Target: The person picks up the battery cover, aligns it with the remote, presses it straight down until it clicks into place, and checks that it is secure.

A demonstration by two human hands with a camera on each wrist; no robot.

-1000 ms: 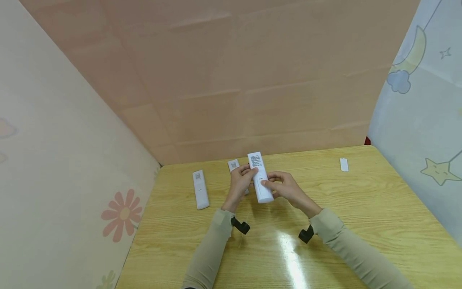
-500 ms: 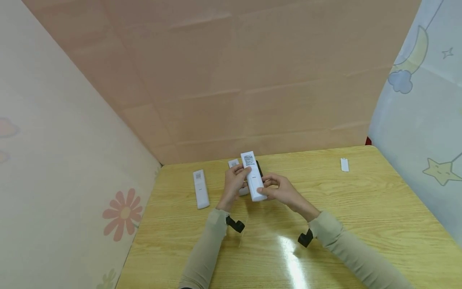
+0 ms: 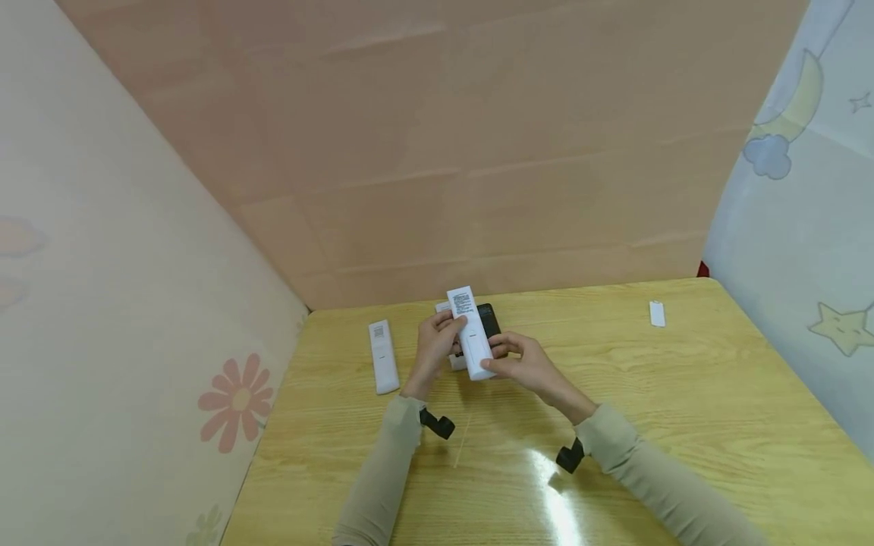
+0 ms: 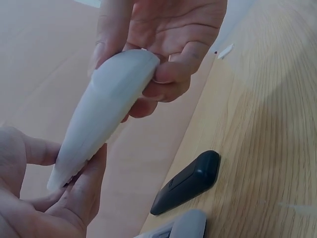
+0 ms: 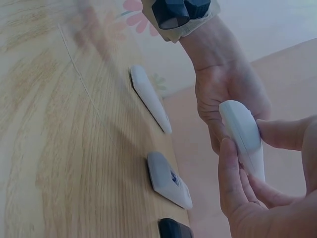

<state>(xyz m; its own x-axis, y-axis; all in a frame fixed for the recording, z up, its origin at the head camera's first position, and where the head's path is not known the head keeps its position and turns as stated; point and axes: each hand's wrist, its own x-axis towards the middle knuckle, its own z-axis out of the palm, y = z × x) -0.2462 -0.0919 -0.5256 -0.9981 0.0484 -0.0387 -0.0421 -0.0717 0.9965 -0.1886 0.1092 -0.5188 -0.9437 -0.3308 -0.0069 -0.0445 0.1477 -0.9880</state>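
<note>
Both hands hold a white remote control [image 3: 471, 334] above the table, its labelled back and battery cover facing up toward the head camera. The left hand [image 3: 434, 341] pinches it near the upper, labelled end. At the lower, rounded end, the right hand [image 3: 522, 364] grips it with the thumb on the back and fingers at the side. In the left wrist view the rounded end of the remote [image 4: 111, 99] points toward the right hand [image 4: 168, 34]. Behind it on the table, partly hidden, lie another white remote [image 5: 166, 178] with a dark patch and a black remote [image 3: 488, 320].
A further white remote [image 3: 384, 356] lies face down on the wooden table [image 3: 601, 394], to the left. A small white battery cover [image 3: 657, 313] rests at the back right. Walls of pink and patterned sheeting stand behind and on both sides.
Both hands have shifted left with the white remote, its lower end most of all. The black remote behind has come into view, and the right thumb sits nearer the lower end.
</note>
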